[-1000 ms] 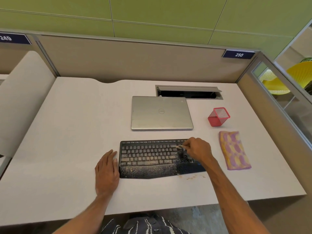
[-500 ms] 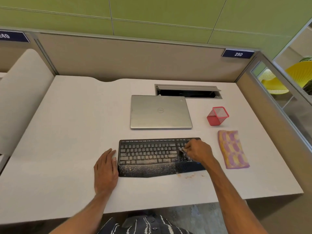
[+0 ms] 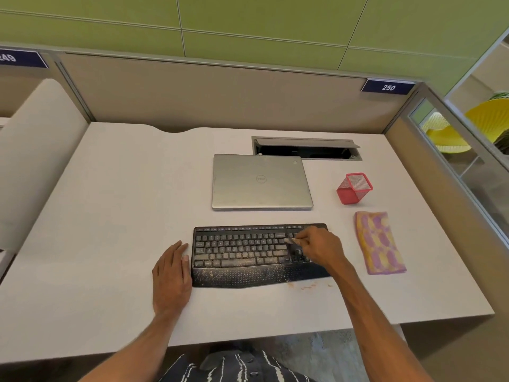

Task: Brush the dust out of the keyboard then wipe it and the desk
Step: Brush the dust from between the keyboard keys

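Right hand [image 3: 319, 249] shifts only slightly from the earlier frames, working short strokes over the same right-end keys of the keyboard [image 3: 242, 252]. Its fingers pinch a small brush [image 3: 289, 240], pale tip on the keys. Left hand [image 3: 172, 274] stays flat on the desk [image 3: 110, 216], fingers straight, holding nothing, against the keyboard's left edge. Dust speckles the palm rest; crumbs [image 3: 308, 286] lie just in front. Brushing looks far from finished; the cloth [image 3: 378, 242] lies untouched, right of the keyboard.

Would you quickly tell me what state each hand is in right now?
Left hand: open, flat on the desk beside the keyboard.
Right hand: grips a small brush over the keyboard.
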Available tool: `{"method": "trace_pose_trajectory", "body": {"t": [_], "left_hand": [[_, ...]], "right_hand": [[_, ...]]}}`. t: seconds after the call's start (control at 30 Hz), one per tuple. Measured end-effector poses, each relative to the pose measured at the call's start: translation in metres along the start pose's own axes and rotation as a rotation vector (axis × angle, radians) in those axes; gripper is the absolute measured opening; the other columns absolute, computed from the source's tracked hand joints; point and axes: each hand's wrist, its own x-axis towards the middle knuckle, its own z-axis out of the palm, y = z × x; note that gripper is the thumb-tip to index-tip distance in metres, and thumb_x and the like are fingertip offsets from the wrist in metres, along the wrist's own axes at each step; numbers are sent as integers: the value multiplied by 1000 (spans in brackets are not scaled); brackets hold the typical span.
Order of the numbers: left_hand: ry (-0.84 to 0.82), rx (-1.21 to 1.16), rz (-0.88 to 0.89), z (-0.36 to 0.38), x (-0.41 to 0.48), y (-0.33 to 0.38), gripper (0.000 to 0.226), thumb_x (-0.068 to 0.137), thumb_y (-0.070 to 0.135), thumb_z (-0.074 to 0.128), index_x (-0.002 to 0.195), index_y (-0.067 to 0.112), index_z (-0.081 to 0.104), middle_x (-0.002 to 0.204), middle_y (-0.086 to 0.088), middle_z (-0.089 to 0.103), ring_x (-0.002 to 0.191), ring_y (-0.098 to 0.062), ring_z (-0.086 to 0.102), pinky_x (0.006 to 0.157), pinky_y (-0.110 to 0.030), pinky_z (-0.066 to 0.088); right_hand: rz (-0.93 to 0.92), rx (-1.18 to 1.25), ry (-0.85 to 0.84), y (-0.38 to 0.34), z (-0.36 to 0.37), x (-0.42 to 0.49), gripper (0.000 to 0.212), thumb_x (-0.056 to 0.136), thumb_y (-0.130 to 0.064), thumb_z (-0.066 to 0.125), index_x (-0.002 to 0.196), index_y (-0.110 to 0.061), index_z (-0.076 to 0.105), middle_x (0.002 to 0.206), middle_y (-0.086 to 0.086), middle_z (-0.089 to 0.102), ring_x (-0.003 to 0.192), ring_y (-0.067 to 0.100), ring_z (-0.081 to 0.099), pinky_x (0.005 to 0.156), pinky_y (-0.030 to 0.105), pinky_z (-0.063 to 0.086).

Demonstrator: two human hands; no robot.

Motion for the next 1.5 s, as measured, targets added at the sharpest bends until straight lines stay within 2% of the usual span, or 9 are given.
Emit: {"method": "trace_pose_trajectory", "body": {"t": [0.17,0.33,0.53,0.7,0.8,0.9,1.07,1.37,1.5], "left_hand": [[4,-3,-1,0,-2,1,51,117,46,23,154,30,54,163,9,49,154,-16,41,128,-47,33],[1,-7,-7,-1,-1,3,52,117,48,21,153,30,54,163,9,49,154,-17,41,128,-48,32],[-5,-9,-3,-2,-1,3,53,117,48,20,155,31,53,164,8,48,155,-18,40,130,-49,30],[-6,-9,3,-2,-3,4,54,117,50,19,154,30,53,164,7,49,154,-19,41,129,-50,31],[-1,-8,1,-2,-1,4,53,117,50,20,153,31,54,163,9,49,154,-18,41,129,-49,31],[2,-13,5,-2,-1,3,53,117,49,20,153,31,54,163,9,50,154,-18,42,129,-48,31],[9,-12,8,0,-1,1,53,117,48,21,153,30,55,162,8,51,153,-18,43,128,-47,32],[12,-21,2,2,0,-1,51,117,47,23,152,32,55,162,10,51,153,-16,43,127,-47,34],[15,-22,0,1,1,-2,51,117,48,22,152,32,55,162,10,50,153,-16,43,127,-48,34]], "right_hand": [[-115,-28,-180,-4,2,-4,21,101,-43,65,115,-36,79,109,-15,77,66,0,58,63,25,45],[-74,-19,6,-3,-1,0,21,102,-41,63,116,-37,77,94,-15,76,65,4,61,63,28,53],[-147,-50,-144,-11,9,4,21,102,-39,63,116,-34,78,104,-17,77,64,-2,53,79,32,56],[-153,-31,1,-18,3,6,22,102,-39,63,119,-34,76,89,-18,74,58,-3,49,67,26,48],[-187,-74,-88,-19,9,5,21,103,-39,62,116,-35,77,97,-18,77,63,-1,54,78,34,59],[-186,-109,-182,-15,2,5,16,99,-40,67,110,-35,79,106,-19,77,75,0,62,80,34,59],[-124,-224,-53,-1,-15,5,18,97,-37,69,113,-35,78,105,-15,77,87,11,66,83,34,56],[-254,-237,-97,-33,0,6,21,99,-33,68,118,-31,77,116,-14,76,101,10,70,96,39,58],[-246,-160,-80,-39,-4,10,21,101,-38,65,117,-35,77,105,-18,77,83,4,67,77,29,57]]}}
